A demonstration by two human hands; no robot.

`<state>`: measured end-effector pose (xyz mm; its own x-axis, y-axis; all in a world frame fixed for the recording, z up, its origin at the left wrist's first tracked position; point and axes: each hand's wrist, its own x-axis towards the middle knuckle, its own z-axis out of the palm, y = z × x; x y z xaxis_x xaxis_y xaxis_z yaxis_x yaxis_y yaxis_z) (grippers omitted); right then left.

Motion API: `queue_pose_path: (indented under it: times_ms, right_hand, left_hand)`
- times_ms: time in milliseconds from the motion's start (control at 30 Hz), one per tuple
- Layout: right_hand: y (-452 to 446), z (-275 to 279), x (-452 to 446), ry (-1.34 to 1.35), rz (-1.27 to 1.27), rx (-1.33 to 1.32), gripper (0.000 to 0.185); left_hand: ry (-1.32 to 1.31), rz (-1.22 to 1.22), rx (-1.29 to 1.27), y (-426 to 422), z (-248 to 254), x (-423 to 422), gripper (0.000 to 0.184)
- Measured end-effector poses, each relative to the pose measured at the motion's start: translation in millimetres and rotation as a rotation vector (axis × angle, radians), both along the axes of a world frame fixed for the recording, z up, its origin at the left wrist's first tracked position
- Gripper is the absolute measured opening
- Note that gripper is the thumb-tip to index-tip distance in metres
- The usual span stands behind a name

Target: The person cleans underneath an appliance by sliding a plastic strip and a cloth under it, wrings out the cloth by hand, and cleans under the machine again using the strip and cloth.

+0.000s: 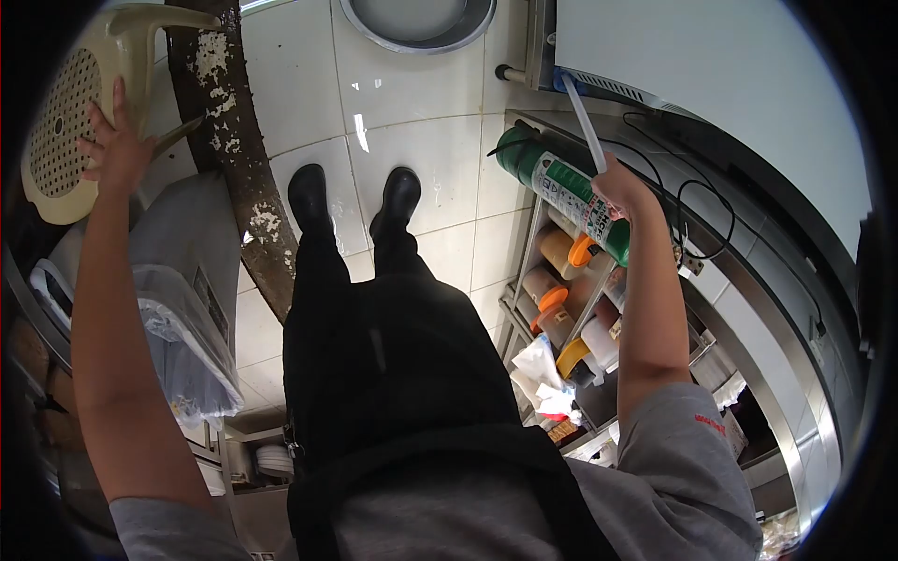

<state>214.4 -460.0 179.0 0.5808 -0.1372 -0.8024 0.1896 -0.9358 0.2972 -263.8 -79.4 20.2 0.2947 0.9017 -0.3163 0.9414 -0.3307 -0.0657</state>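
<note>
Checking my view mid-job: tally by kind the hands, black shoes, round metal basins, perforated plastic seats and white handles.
Hands (left hand, right hand): 2
Black shoes: 2
Round metal basin: 1
Perforated plastic seat: 1
White handle: 1
Total: 7

The left arm reaches forward and out to its side, nearly straight, the left hand open with its fingers spread; the right arm also reaches forward, the right hand closed, fingers curled, well apart from the other
</note>
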Motion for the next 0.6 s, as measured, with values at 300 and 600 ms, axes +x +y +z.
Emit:
queue_pose_path:
  times_ms: [300,600]
  right_hand:
    - [-0.6,48.7,-10.7,0.073,0.081,-0.008,0.067]
    - [-11.9,15.5,-11.5,0.045,-0.120,0.123,0.068]
  left_hand:
    - [0.005,-0.005,0.016,-1.0,1.4,0.9,0.094]
    - [0.055,0.018,-0.004,-1.0,2.9,3.6,0.094]
